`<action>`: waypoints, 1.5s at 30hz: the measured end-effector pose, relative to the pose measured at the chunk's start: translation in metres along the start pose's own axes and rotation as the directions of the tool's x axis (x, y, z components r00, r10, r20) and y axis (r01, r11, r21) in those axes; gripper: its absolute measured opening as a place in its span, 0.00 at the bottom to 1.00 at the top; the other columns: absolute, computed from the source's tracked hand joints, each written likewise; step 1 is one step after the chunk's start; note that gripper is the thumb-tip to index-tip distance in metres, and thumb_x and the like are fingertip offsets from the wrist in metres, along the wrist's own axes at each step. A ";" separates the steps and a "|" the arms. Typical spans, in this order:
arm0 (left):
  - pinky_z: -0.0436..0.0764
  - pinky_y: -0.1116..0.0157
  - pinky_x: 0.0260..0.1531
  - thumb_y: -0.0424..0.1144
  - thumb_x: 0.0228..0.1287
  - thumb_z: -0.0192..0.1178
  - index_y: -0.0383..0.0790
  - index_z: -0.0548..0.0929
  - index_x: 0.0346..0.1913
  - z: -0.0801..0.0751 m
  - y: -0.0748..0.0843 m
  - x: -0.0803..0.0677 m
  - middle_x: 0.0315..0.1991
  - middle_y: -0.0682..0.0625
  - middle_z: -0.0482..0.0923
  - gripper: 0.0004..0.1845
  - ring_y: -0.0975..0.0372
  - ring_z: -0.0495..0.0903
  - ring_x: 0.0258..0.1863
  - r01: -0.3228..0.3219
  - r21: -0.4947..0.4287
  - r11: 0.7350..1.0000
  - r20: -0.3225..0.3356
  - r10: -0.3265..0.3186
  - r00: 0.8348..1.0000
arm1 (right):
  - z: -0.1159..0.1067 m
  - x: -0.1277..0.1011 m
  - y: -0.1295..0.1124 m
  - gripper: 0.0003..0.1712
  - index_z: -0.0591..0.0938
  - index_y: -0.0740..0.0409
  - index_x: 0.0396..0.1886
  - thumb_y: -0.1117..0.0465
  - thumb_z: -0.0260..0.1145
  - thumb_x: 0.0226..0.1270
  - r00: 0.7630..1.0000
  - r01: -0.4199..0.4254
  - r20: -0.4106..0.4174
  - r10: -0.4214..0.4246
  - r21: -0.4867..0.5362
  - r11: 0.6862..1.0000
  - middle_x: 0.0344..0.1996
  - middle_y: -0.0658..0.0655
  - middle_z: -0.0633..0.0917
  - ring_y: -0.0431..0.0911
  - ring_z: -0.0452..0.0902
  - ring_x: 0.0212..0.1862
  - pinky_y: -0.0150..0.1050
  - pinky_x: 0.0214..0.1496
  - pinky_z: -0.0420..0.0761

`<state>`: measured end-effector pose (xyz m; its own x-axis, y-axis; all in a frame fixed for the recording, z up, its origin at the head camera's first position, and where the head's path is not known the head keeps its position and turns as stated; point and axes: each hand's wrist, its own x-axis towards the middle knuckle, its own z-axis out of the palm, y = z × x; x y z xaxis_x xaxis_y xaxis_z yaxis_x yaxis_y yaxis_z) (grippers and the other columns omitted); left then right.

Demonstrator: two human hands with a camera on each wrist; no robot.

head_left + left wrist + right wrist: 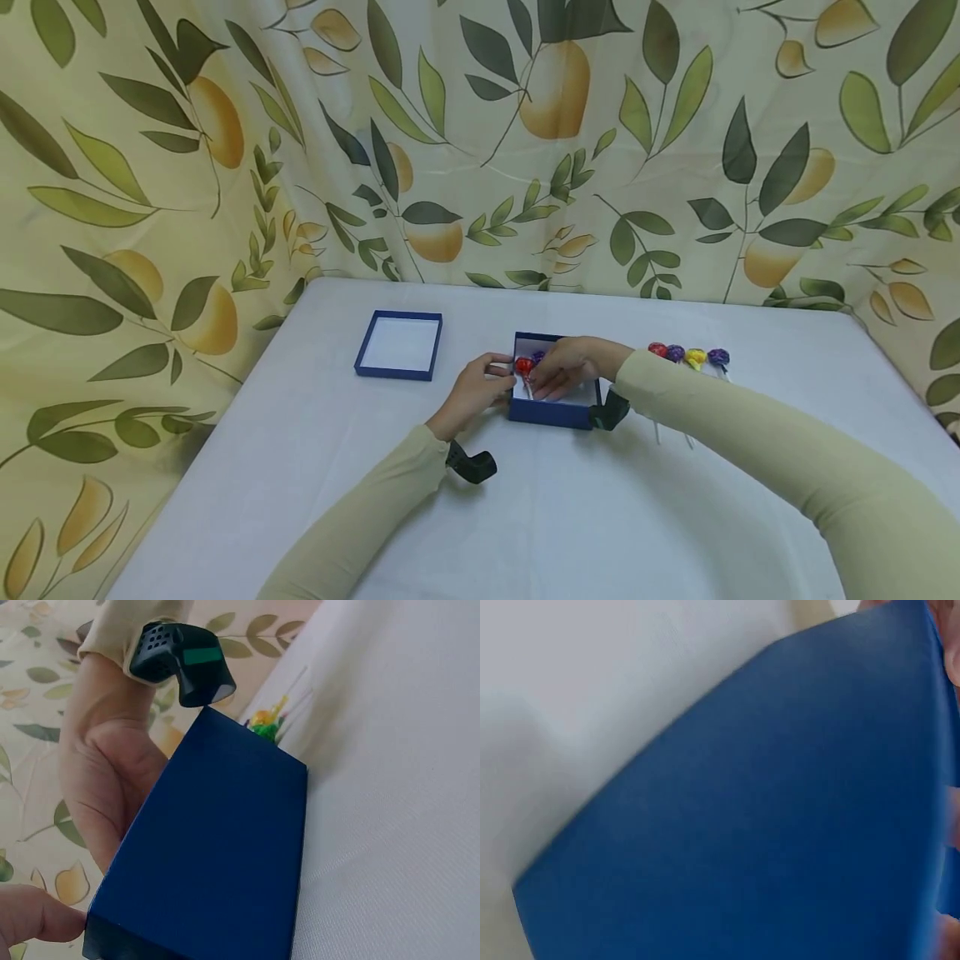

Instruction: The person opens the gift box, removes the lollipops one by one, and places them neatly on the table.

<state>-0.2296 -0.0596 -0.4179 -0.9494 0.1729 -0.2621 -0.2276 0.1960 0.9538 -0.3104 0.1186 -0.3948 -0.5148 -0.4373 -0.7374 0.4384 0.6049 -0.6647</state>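
A dark blue open box (551,414) with a white inside stands mid-table. In it are a red lollipop (524,365) with a white stick and a purple one (538,357), partly covered by my right hand (572,365). That hand reaches down inside, fingers bent toward the box floor beside the lollipops; I cannot tell whether it pinches one. At the box's left wall my left hand (480,387) lays its fingers along the side. Its thumb (41,915) touches a box corner in the left wrist view. The box's outer wall (742,795) fills most of the right wrist view.
To the left lies a blue-rimmed white lid (397,343). Right of the box is a row of lollipops in red (657,349), purple (718,358) and yellow (696,358), their sticks partly behind my right sleeve (720,408). A patterned curtain (480,167) hangs behind the table.
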 end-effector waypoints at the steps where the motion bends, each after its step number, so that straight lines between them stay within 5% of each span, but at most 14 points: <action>1: 0.83 0.54 0.47 0.32 0.64 0.55 0.34 0.71 0.60 0.000 0.000 -0.001 0.52 0.37 0.74 0.21 0.54 0.79 0.43 -0.007 0.005 1.000 -0.003 0.007 1.000 | 0.001 0.001 0.001 0.18 0.74 0.72 0.54 0.65 0.57 0.69 1.000 -0.003 0.001 0.003 0.030 1.000 0.30 0.56 0.86 0.45 0.84 0.35 0.39 0.49 0.84; 7: 0.85 0.59 0.44 0.33 0.63 0.57 0.37 0.72 0.60 0.005 -0.011 0.007 0.51 0.39 0.75 0.21 0.57 0.79 0.43 -0.027 0.019 0.999 -0.001 0.027 1.000 | 0.009 0.006 0.010 0.15 0.76 0.68 0.52 0.64 0.57 0.69 1.000 -0.018 -0.013 0.021 0.174 0.985 0.29 0.55 0.86 0.42 0.83 0.32 0.32 0.41 0.85; 15: 0.81 0.52 0.52 0.31 0.66 0.53 0.32 0.69 0.61 0.005 0.020 -0.020 0.54 0.35 0.73 0.21 0.51 0.78 0.49 -0.010 0.044 0.999 0.035 0.008 0.999 | 0.022 0.009 0.012 0.16 0.75 0.68 0.52 0.64 0.59 0.68 0.991 -0.017 -0.122 0.054 0.289 0.957 0.25 0.55 0.85 0.42 0.83 0.28 0.30 0.36 0.84; 23: 0.83 0.54 0.48 0.33 0.65 0.56 0.36 0.70 0.61 0.007 -0.003 0.004 0.54 0.38 0.74 0.21 0.54 0.79 0.46 0.000 0.031 1.000 0.032 -0.001 0.999 | 0.023 0.009 0.014 0.10 0.77 0.66 0.45 0.66 0.58 0.68 0.989 -0.017 -0.130 0.068 0.357 0.934 0.24 0.55 0.85 0.42 0.83 0.28 0.30 0.37 0.85; 29: 0.84 0.58 0.46 0.34 0.64 0.57 0.39 0.71 0.60 0.007 -0.011 0.013 0.53 0.40 0.74 0.21 0.56 0.79 0.45 0.005 0.030 1.000 0.025 -0.006 1.000 | 0.017 0.001 0.012 0.07 0.78 0.64 0.42 0.67 0.57 0.68 0.995 0.038 -0.100 0.000 0.377 0.925 0.26 0.55 0.85 0.42 0.83 0.30 0.32 0.39 0.85; 36: 0.85 0.59 0.45 0.34 0.64 0.57 0.39 0.72 0.60 0.004 -0.012 0.013 0.53 0.40 0.74 0.21 0.56 0.81 0.43 0.026 -0.006 1.000 0.018 -0.026 1.000 | 0.007 -0.017 0.007 0.06 0.79 0.60 0.36 0.69 0.55 0.69 0.989 0.136 -0.096 -0.114 0.270 0.953 0.26 0.52 0.87 0.41 0.84 0.31 0.32 0.39 0.85; 45: 0.85 0.59 0.44 0.35 0.64 0.58 0.39 0.72 0.60 0.001 -0.013 0.012 0.52 0.40 0.75 0.21 0.57 0.80 0.40 0.038 -0.021 0.999 -0.007 -0.038 0.999 | 0.001 -0.039 0.009 0.23 0.69 0.72 0.59 0.66 0.58 0.68 0.951 0.270 -0.171 -0.258 0.054 0.961 0.31 0.51 0.87 0.40 0.85 0.33 0.33 0.41 0.85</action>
<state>-0.2383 -0.0592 -0.4334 -0.9417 0.1582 -0.2968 -0.2677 0.1819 0.9462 -0.2852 0.1401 -0.3717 -0.7288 -0.4577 -0.5093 0.3218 0.4275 -0.8448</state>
